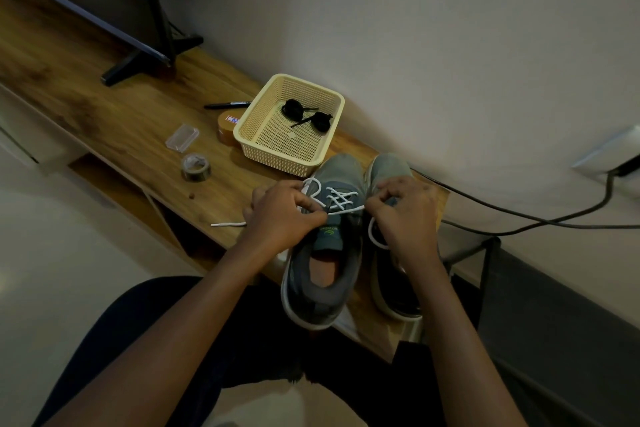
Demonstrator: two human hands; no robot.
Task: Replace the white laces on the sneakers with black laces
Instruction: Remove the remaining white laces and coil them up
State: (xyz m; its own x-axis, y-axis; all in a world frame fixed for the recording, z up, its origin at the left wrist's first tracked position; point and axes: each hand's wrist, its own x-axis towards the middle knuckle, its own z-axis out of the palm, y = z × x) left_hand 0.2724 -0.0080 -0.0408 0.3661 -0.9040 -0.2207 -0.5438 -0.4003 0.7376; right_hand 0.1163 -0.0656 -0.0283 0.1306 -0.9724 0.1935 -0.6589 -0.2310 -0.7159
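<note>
A long tabletop [138, 121] of streaked, warm wood grain runs along a plain pale wall [415, 45]. At its near end stand two grey-blue sneakers with white rubber soles, toes toward the wall. The heel of the first sneaker [322, 281] sits at, or slightly over, the front edge. Its flat white lace [341, 199] is threaded crisscross through the forward eyelets only. One loose end trails over the wood toward the front edge. The left hand [284, 215] has its fingers curled tight and pinches the lace beside the tongue. The right hand [405, 215] is likewise curled and pinches the same lace, so a short stretch is taut between them. That hand covers the throat of the second sneaker [391, 288], so its lacing cannot be made out apart from a white loop hanging below the palm. Just beyond the toes stands a cream plastic basket [277, 156], rectangular with perforated walls, holding the black laces [293, 107] in two small coils. A brown tape roll [225, 130] is half hidden behind the basket's far corner, and its label is too small to read. A black marker [228, 104], a clear plastic case [182, 138] and a grey tape roll [196, 166] lie further along the tabletop. A black stand [152, 59] is cut off at the top.
</note>
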